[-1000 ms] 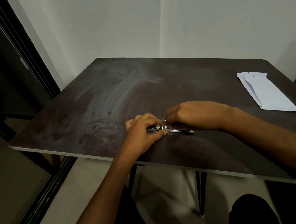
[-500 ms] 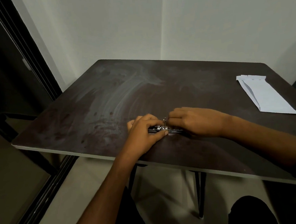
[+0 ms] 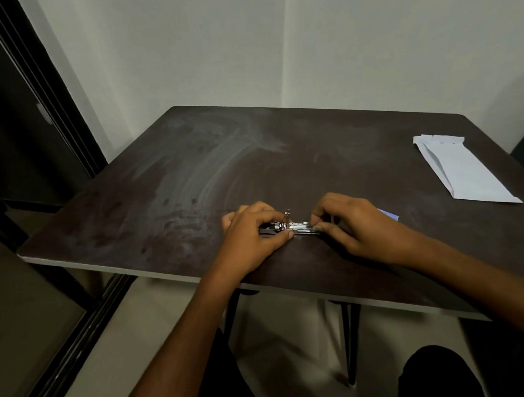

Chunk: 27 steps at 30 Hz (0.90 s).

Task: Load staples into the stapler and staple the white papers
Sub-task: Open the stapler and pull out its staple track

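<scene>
A small metal stapler (image 3: 290, 227) lies flat on the dark table (image 3: 167, 186) near its front edge, with a thin metal part sticking up at its middle. My left hand (image 3: 250, 233) grips its left end, thumb along the near side. My right hand (image 3: 352, 223) pinches the right end of the shiny channel with curled fingers. Whether staples lie in the channel is too small to tell. Folded white papers (image 3: 463, 171) lie at the table's far right, away from both hands.
A small bluish item (image 3: 389, 215) peeks out behind my right hand. The table stands in a corner of pale walls, with a dark door frame (image 3: 30, 99) to the left. Table legs and my knee show below the front edge.
My right hand has shifted a little to the right along the stapler, uncovering more of the shiny channel. The left hand keeps its hold. The bluish item now shows behind the right hand.
</scene>
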Available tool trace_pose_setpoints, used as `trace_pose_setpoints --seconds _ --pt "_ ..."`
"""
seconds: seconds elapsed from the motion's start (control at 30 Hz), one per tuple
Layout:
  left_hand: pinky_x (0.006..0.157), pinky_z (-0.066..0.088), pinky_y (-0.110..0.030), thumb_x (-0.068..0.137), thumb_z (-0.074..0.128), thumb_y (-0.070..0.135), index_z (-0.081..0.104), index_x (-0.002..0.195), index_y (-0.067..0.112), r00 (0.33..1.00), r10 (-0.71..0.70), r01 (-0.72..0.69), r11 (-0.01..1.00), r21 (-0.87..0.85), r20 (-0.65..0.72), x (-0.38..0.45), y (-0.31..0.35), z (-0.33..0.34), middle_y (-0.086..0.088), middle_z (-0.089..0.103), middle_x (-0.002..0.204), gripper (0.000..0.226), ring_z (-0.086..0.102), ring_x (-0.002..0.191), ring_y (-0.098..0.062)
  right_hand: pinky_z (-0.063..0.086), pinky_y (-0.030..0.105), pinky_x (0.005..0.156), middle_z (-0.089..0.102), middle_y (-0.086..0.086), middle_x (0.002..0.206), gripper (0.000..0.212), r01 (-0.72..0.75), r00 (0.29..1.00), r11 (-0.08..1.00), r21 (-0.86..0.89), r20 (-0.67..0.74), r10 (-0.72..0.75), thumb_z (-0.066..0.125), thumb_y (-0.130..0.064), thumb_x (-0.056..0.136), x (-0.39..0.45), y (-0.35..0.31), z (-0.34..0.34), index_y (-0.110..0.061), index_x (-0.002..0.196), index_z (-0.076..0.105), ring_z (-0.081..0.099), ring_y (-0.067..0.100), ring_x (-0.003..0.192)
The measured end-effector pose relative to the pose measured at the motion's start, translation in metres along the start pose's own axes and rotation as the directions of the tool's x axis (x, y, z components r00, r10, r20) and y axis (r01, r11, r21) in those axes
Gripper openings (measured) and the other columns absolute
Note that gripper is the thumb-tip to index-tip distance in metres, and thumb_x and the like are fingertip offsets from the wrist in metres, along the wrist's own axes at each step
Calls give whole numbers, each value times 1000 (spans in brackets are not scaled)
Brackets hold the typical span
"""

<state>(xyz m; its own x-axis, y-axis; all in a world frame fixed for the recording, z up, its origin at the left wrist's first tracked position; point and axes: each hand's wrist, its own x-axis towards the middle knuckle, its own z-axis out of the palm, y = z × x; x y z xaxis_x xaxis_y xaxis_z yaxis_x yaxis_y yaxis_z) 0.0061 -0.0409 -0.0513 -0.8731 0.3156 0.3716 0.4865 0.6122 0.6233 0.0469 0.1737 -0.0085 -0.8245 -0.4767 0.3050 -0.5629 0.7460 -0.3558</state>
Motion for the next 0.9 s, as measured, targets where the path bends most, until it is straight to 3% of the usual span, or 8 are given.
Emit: trace_pose_setpoints --seconds 0.23,0.37,0.73,0.9 --pt "93 23 -30 77 71 46 69 97 36 1000 -5 5 1000 27 2 0 1 1 15 62 104 22 48 102 -4 37 7 78 58 -6 93 7 57 996 995 -88 77 -50 55 -20 93 -19 -8 -1 -16 93 61 50 2 81" --pt "92 22 -29 77 71 46 69 97 36 1000 -5 5 1000 28 9 0 1 0 16 61 104 22 48 101 -4 45 20 81 60 -3 98 8 41 988 993 -109 152 -24 53 -22 94 -27 -6 2 -18 95 61 57 8 86" --pt "93 23 -29 74 74 46 69 103 33 999 -19 18 999 33 27 -4 8 -5 16 61 106 32 51 102 -5 40 17 82 62 3 105 22 -26 991 993 -116 129 41 48 -14 95 -36 -4 -3 -16 109 65 59 14 91" --pt "101 29 -33 70 79 39 65 109 32 1000 12 -13 1000 -20 -27 -9 18 -7 12 57 111 42 54 106 -6 29 10 75 63 4 96 20 -73 995 991 -115 64 81 52 -10 93 -46 0 -7 -13 107 66 46 4 80"
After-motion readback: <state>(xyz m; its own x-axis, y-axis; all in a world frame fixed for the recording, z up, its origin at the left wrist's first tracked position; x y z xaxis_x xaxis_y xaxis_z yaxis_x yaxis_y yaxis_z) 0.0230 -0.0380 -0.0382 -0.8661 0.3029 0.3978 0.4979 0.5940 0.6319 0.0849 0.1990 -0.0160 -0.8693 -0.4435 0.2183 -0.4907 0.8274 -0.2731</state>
